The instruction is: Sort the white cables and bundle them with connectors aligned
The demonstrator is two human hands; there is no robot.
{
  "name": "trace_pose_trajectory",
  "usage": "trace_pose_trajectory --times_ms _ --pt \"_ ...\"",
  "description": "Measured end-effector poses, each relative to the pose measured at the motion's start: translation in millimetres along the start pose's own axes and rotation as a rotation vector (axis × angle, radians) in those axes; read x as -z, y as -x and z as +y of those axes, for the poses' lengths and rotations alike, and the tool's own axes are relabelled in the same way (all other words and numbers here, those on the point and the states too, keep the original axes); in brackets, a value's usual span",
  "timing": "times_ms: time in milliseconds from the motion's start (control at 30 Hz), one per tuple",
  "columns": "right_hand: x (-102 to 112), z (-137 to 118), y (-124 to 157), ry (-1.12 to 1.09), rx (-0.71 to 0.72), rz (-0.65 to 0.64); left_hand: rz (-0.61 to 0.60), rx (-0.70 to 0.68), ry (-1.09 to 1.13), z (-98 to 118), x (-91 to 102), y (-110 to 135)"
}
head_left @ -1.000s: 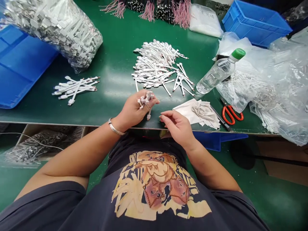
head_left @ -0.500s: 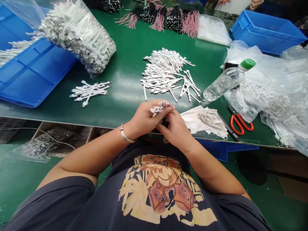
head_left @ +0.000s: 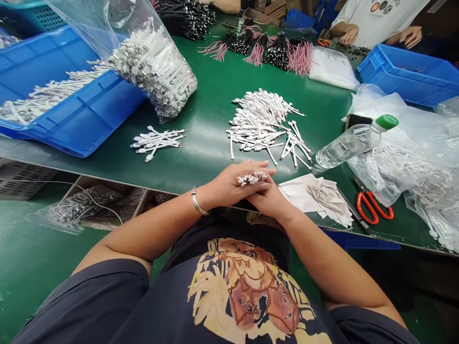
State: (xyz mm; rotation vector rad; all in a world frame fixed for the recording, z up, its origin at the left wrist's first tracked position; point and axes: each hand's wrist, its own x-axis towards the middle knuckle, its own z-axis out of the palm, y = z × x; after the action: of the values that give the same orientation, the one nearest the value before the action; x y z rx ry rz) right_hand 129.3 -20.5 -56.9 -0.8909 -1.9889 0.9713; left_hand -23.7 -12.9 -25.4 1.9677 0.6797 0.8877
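My left hand [head_left: 227,185] is closed round a bundle of short white cables [head_left: 253,178], whose white connector ends stick up between thumb and fingers. Pressed against it from the right is my right hand [head_left: 270,200]; its fingers are hidden behind the left hand and the bundle. Both hands are at the table's front edge. Beyond them lies a large heap of the same white cables [head_left: 260,119], with a few loose ones on its right side. A smaller pile of white cables [head_left: 158,142] rests to the left.
At left, a clear bag of cables [head_left: 154,71] leans on a blue bin [head_left: 96,114]. To the right are a water bottle [head_left: 347,145], cloths [head_left: 315,196], tweezers [head_left: 355,212], red-handled scissors [head_left: 373,208] and plastic bags [head_left: 423,157]. A co-worker's hands [head_left: 349,34] show at the back.
My hands have come closer together, the right sliding further behind the left, and the left fingers now reach out straighter over the bundle. The camera view has shifted, showing more of the far side.
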Motion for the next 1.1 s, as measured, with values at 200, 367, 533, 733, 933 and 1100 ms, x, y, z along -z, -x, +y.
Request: trace_pose_trajectory --times_ms 200,367,533,733,933,1100 --pt "-3 -2 0 0.18 0.069 -0.048 -0.032 -0.142 -0.016 -3 5.1 3" --pt "-7 -3 4 0.236 0.067 -0.029 -0.02 -0.106 -0.066 -7 2.7 7" --pt "-6 -12 13 0.234 0.102 -0.024 -0.027 -0.078 -0.042 6 -0.6 10" --pt "-9 -4 17 0.247 0.048 -0.023 -0.064 0.058 -0.011 9 0.3 10" --pt "-18 -36 40 -0.189 -0.172 -0.096 -0.178 0.116 0.19 42 -0.2 19" --pt "-31 -48 58 -0.889 -0.655 -0.321 -0.074 0.631 0.78 45 -12.4 30"
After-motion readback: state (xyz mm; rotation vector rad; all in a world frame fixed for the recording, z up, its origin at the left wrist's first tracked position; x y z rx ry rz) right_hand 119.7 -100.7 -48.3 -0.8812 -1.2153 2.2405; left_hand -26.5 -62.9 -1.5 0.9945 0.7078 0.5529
